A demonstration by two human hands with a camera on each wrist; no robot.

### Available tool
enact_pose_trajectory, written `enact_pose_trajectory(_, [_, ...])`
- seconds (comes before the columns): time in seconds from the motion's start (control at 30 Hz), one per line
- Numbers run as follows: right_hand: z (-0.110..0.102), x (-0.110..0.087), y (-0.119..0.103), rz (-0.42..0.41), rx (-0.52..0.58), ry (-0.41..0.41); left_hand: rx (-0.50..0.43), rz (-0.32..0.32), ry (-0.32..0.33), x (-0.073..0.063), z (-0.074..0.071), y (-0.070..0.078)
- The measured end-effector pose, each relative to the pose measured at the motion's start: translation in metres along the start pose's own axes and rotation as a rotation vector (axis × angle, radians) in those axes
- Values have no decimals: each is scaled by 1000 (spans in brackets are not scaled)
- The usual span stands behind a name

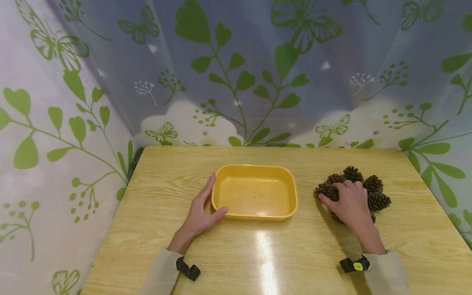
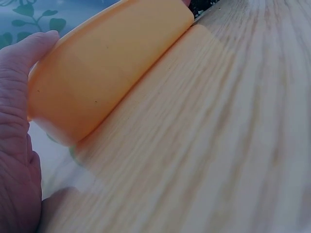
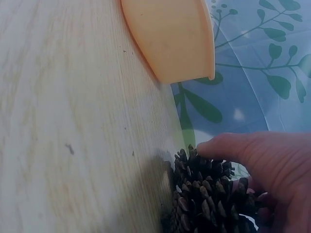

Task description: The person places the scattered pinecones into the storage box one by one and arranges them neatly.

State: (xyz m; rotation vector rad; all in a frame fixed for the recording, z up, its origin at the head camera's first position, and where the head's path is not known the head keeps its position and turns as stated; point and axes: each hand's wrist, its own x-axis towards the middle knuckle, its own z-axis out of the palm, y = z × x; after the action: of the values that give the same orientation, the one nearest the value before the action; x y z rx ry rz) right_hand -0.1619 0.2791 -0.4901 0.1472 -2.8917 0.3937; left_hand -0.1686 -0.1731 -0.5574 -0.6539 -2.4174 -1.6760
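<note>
A shallow yellow plastic tray [image 1: 254, 196] with rounded corners stands on the table in the head view. My left hand [image 1: 198, 215] rests against its left end, fingers straight along the side and thumb at the front rim. Over at the right, my right hand [image 1: 352, 203] reaches down onto a cluster of brown pine cones. Thumb and fingers pinch the leftmost pine cone [image 1: 326, 191], which also shows up close as a dark scaly pine cone [image 3: 206, 204] in the right wrist view. The hand hides part of the cluster.
More pine cones lie around the right hand, with one pine cone [image 1: 352, 173] at the back and another pine cone [image 1: 379, 201] at the right. The wooden table [image 1: 306, 254] ends at a leaf-and-butterfly-printed curtain [image 1: 236, 94] behind and at both sides.
</note>
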Motion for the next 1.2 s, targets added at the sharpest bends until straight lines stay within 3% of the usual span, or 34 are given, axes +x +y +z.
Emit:
enact_pose_trajectory(0.4, [3, 2, 1, -40, -4, 67, -4, 11, 6, 1, -2, 1])
enact_pose_trajectory(0.7, [2, 2, 2, -36, -14, 37, -6, 3, 3, 0, -3, 3])
enact_pose_trajectory(1.2, [3, 1, 2, -55, -15, 73, -1, 9, 6, 0, 0, 1])
